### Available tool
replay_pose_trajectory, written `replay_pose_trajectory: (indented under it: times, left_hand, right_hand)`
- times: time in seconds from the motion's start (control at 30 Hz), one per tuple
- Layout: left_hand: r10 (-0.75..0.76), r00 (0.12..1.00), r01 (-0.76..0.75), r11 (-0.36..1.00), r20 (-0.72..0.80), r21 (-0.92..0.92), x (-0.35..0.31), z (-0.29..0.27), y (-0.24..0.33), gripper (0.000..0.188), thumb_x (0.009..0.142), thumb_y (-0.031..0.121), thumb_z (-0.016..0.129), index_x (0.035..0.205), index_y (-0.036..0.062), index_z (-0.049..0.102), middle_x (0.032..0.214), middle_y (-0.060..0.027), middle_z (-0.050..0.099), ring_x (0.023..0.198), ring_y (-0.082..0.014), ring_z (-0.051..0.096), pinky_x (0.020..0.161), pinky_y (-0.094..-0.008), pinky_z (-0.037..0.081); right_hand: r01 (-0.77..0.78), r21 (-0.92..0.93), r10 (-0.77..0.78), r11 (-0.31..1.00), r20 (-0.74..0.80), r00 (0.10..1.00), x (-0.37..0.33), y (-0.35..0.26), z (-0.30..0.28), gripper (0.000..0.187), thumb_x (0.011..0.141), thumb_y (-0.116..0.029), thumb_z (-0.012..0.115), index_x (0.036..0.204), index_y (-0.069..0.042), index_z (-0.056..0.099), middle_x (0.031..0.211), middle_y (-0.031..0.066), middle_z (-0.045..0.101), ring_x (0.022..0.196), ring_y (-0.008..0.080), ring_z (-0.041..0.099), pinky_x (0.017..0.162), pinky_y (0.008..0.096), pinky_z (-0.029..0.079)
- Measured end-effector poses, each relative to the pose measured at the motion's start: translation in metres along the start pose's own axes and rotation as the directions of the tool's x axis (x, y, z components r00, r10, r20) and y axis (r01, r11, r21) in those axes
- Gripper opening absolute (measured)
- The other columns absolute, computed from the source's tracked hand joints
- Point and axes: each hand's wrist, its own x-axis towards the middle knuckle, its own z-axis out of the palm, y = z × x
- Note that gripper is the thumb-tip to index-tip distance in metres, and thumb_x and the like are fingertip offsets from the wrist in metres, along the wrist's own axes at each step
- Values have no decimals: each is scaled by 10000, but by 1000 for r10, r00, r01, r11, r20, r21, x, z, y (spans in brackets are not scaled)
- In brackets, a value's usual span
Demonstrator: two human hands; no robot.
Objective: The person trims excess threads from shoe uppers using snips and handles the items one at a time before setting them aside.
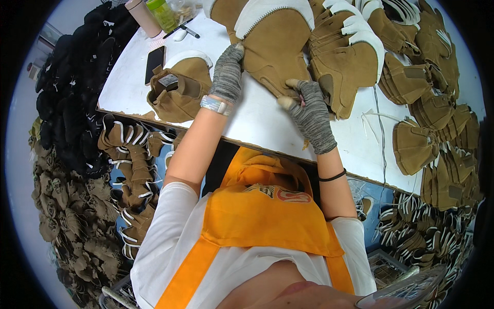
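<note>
A flat brown suede-like shoe upper (278, 44), with a white strip stitched along its curved far edge, is held over the white table (257, 108). My left hand (228, 72), in a grey fingerless glove, grips its left edge with the fingers partly hidden. My right hand (311, 113), gloved the same way, pinches its near lower edge between thumb and fingers. Left of my left hand stands another brown upper (180, 92), formed with an opening and a white edge. Just right of the held piece lies a stack of brown uppers (352, 72) with white edges.
A black phone (155, 65), a pen (190, 32), a green container (162, 15) and a pink cup (143, 18) are at the table's far left. More upper stacks (411, 139) line the right. Black (77, 92) and brown piles fill the left side; a cord (380, 123) crosses the table.
</note>
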Motion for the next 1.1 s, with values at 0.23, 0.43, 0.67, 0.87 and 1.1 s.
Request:
replay_pose_trajectory:
  times: [0.23,0.43,0.67,0.87,1.1]
  left_hand:
    - [92,994,-100,977,-51,-190,16,29,-5,370,950,281,542,1223,33,557,1162,-90,613,1045,-213,580,904,-352,491]
    - [-6,999,-18,834,-41,-551,70,27,11,404,987,316,388,1224,27,543,1157,-144,619,1035,-293,611,874,-407,526]
    - [282,919,-323,939,-274,-115,86,28,-14,340,976,249,434,1172,-2,553,1161,-151,602,984,-264,613,866,-376,518]
    - [484,840,-434,871,-245,230,51,2,-34,430,917,138,591,1290,-14,440,1234,-179,487,1105,-251,506,973,-339,415]
    - [540,830,-549,752,135,366,-84,28,28,503,930,350,585,1248,-20,466,1161,-122,492,1077,-205,454,974,-326,348]
  right_hand:
    - [57,-159,-67,986,-64,996,7,10,18,235,791,-186,724,961,-47,642,859,124,602,736,291,594,683,355,510]
    - [68,-4,-68,998,-162,984,-22,-11,-10,226,814,-203,742,901,-38,615,788,65,577,686,181,566,646,297,483]
    - [-166,812,516,560,-186,836,-47,-20,-57,323,879,-277,685,1073,-43,573,870,7,567,677,92,544,552,217,458]
    - [-92,658,328,748,-245,912,-43,-39,-55,266,860,-151,704,1066,-24,594,913,28,598,797,97,555,678,226,485]
    - [41,229,25,973,-277,960,-46,-36,-48,220,827,-91,715,1007,-16,613,881,48,595,783,142,563,720,266,474]
